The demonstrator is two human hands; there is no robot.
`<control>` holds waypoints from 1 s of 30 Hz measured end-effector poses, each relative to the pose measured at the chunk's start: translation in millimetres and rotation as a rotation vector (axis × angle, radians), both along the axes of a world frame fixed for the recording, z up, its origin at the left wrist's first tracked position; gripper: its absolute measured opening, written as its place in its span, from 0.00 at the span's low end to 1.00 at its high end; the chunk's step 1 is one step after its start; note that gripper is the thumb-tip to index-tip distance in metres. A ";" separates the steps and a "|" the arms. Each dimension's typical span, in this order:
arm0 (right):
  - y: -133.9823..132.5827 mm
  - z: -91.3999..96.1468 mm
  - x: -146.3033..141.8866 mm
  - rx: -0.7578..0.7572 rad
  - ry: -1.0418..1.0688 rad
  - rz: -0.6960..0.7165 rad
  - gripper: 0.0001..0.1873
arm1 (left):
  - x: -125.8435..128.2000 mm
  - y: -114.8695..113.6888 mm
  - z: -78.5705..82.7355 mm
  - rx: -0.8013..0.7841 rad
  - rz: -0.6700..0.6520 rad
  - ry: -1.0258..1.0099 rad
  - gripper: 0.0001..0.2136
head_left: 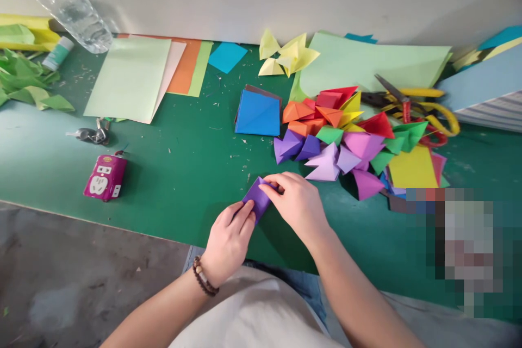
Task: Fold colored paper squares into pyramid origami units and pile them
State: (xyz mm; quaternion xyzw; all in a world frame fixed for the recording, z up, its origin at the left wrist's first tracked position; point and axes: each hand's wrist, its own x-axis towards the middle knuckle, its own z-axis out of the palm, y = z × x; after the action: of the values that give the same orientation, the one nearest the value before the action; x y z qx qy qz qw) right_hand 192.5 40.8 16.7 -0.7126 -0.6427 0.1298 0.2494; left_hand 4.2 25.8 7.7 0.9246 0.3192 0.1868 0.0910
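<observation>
Between my two hands is a folded piece of purple paper (258,199), held just above the green table near its front edge. The fingers of my left hand (232,231) press on its lower left part. My right hand (299,204) pinches its upper right corner between thumb and fingers. Just beyond the hands lies a heap of folded paper pieces, among them a dark purple one (289,145), a lilac one (326,163) and an orange one (297,111). A stack of square sheets with blue paper (259,113) on top sits left of the heap.
Scissors (408,103) with yellow handles lie on the heap's right side. Pale green sheets (128,76), keys (95,133) and a magenta power socket (106,176) are on the left. A water bottle (73,11) leans at the wall beside a glue stick (58,54).
</observation>
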 end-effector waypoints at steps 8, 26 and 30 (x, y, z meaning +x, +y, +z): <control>-0.9 -0.4 0.6 0.000 0.022 0.000 0.11 | -0.5 -0.5 -0.8 -0.017 0.003 -0.002 0.15; -1.6 -4.4 0.2 0.007 0.031 0.002 0.11 | -0.5 -1.2 -3.0 -0.075 0.016 0.058 0.18; -14.9 0.1 -0.5 0.108 0.043 -0.023 0.11 | 0.4 -0.2 -1.0 -0.045 0.008 0.083 0.17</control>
State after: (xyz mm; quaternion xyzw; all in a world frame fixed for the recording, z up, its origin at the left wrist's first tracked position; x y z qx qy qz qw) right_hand 192.0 26.0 16.9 -0.7026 -0.6349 0.1075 0.3028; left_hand 4.7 25.6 6.8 0.9280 0.3305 0.1416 0.0977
